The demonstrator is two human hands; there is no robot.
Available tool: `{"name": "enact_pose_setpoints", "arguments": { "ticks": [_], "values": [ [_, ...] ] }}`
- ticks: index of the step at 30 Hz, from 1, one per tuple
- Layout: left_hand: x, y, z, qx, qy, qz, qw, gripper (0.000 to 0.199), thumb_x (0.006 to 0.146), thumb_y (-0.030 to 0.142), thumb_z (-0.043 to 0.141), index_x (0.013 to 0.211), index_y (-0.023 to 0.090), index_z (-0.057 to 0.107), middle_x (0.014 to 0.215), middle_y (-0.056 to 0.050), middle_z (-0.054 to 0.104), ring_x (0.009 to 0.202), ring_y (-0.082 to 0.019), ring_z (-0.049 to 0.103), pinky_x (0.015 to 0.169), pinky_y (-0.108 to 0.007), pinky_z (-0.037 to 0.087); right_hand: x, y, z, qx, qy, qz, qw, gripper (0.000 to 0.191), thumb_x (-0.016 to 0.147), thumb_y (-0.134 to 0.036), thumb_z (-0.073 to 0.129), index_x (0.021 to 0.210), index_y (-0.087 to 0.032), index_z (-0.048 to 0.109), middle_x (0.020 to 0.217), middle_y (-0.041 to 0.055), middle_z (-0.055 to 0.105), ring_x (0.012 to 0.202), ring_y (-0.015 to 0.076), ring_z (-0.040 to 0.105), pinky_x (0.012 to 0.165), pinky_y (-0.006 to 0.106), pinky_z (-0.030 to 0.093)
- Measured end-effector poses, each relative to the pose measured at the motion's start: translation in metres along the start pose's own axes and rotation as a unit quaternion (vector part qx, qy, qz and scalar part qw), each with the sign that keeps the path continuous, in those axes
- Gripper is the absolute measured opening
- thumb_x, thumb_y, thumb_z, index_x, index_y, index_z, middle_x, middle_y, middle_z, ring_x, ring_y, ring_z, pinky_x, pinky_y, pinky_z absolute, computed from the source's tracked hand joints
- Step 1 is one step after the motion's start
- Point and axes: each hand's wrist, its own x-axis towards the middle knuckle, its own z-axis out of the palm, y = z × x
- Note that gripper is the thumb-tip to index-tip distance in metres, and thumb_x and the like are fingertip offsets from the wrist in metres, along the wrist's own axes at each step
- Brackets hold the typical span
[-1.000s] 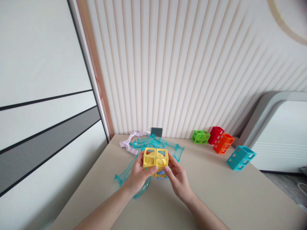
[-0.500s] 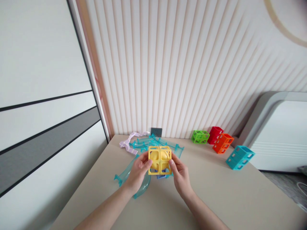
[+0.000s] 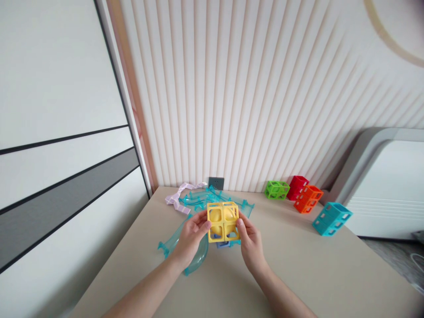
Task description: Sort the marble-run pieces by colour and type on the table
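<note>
The yellow block (image 3: 224, 222) is smooth plastic, the teal tracks (image 3: 198, 259) glossy see-through plastic, the tabletop (image 3: 291, 256) matt.

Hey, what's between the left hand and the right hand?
The head view shows a yellow openwork block there, held by the left hand and right hand.

- 2 hands, both mine: left hand (image 3: 192, 237), right hand (image 3: 251, 242)
- 1 yellow block (image 3: 224, 224) in my grip; I count 4 openings facing me
- 4 other blocks, one per colour: green block (image 3: 277, 190), red block (image 3: 297, 187), orange block (image 3: 308, 198), teal block (image 3: 332, 219)
- 1 lilac strip (image 3: 174, 199)
- clear teal track pieces (image 3: 198, 259): several, overlapping, can't get exact count
- 1 blue piece (image 3: 223, 244) visible, partly hidden
- 1 black wall socket (image 3: 216, 183)
- 1 table (image 3: 285, 260)
</note>
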Motion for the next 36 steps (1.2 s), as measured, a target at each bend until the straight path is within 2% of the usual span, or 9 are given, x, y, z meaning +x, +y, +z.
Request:
{"name": "enact_pose_setpoints", "arguments": {
  "ticks": [12,19,23,25,29,32,36],
  "values": [
    [0.002,-0.001,-0.008,0.002,-0.021,-0.006,1.000,0.045,0.081,0.037,0.081,0.120,0.017,0.071,0.121,-0.015,0.074,0.118,-0.032,0.066,0.102,-0.042,0.050,0.001,-0.003,-0.001,0.010,-0.027,-0.006,1.000,0.057,0.087,-0.059,0.067,0.132,-0.025,0.068,0.125,0.0077,0.073,0.114,0.0336,0.068,0.092,0.046,0.058],
    [0.002,0.001,-0.006,-0.002,-0.027,-0.009,1.000,0.043,0.082,0.038,0.080,0.119,0.017,0.072,0.120,-0.014,0.074,0.117,-0.031,0.066,0.099,-0.040,0.052,0.000,-0.003,0.002,0.009,-0.017,-0.010,1.000,0.057,0.089,-0.058,0.066,0.134,-0.024,0.065,0.124,0.0097,0.073,0.111,0.0324,0.069,0.091,0.046,0.059],
    [0.004,0.001,-0.006,-0.018,0.010,-0.003,1.000,0.042,0.081,0.040,0.080,0.115,0.018,0.071,0.115,-0.012,0.075,0.110,-0.028,0.069,0.093,-0.037,0.055,-0.003,0.002,0.002,-0.050,-0.037,-0.048,0.997,0.055,0.095,-0.055,0.059,0.142,-0.026,0.055,0.130,0.0109,0.069,0.111,0.0287,0.069,0.090,0.042,0.059],
    [0.007,-0.001,-0.007,-0.024,0.047,0.010,0.999,0.043,0.078,0.041,0.083,0.112,0.018,0.071,0.112,-0.010,0.076,0.104,-0.026,0.071,0.089,-0.035,0.055,-0.003,0.007,-0.001,-0.126,-0.048,-0.093,0.986,0.055,0.097,-0.050,0.058,0.145,-0.026,0.051,0.135,0.0120,0.065,0.114,0.0276,0.067,0.094,0.043,0.058],
    [0.009,-0.008,-0.010,0.001,0.096,0.044,0.994,0.044,0.073,0.039,0.086,0.108,0.019,0.069,0.109,-0.008,0.074,0.102,-0.023,0.069,0.089,-0.032,0.054,-0.004,0.016,-0.006,-0.282,-0.059,-0.176,0.941,0.061,0.095,-0.046,0.061,0.150,-0.024,0.044,0.143,0.0138,0.057,0.126,0.0297,0.059,0.107,0.050,0.049],
    [0.005,-0.012,-0.009,0.033,0.078,0.066,0.994,0.044,0.073,0.034,0.086,0.109,0.021,0.066,0.110,-0.006,0.072,0.107,-0.022,0.066,0.094,-0.032,0.052,-0.006,0.022,-0.008,-0.347,-0.064,-0.186,0.917,0.076,0.093,-0.049,0.065,0.157,-0.025,0.032,0.148,0.0147,0.052,0.135,0.0331,0.051,0.111,0.053,0.045],
    [-0.001,-0.016,-0.006,0.070,0.033,0.060,0.995,0.043,0.073,0.033,0.086,0.107,0.022,0.061,0.109,-0.006,0.070,0.105,-0.023,0.066,0.090,-0.032,0.053,-0.009,0.027,-0.005,-0.394,-0.045,-0.192,0.898,0.094,0.088,-0.055,0.068,0.161,-0.025,0.018,0.151,0.0169,0.047,0.139,0.0374,0.046,0.110,0.056,0.045]
  ]
}}
